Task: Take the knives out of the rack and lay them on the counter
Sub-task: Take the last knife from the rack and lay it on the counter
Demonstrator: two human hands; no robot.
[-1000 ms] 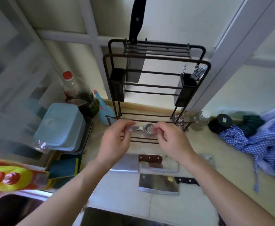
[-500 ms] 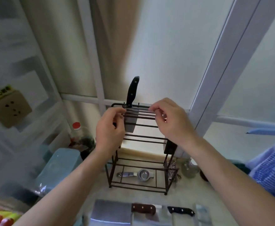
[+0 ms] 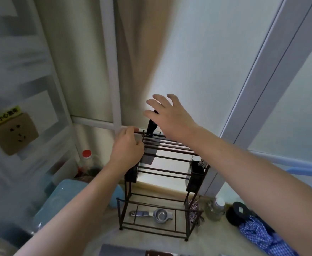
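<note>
A dark wire rack (image 3: 170, 171) stands on the beige counter (image 3: 151, 239) against the wall. One knife with a black handle (image 3: 151, 127) still sits upright in the rack's top slots, its grey blade (image 3: 148, 154) hanging below the bars. My left hand (image 3: 127, 150) grips the rack's top left bar. My right hand (image 3: 170, 115) hovers with fingers spread in front of the knife handle, covering its upper part and not closed on it. Knives lying on the counter (image 3: 122, 251) show at the bottom edge.
A metal strainer (image 3: 157, 215) lies on the rack's bottom shelf. Black cutlery holders (image 3: 196, 177) hang on the rack's sides. A blue lidded container (image 3: 59, 202) and a red-capped bottle (image 3: 86, 159) stand left; a jar (image 3: 215, 209) and blue checked cloth (image 3: 266, 237) lie right.
My right hand has lifted off the rack's top bars and opened beside the knife handle. My left hand stays on the top bar. The view has tilted further up.
</note>
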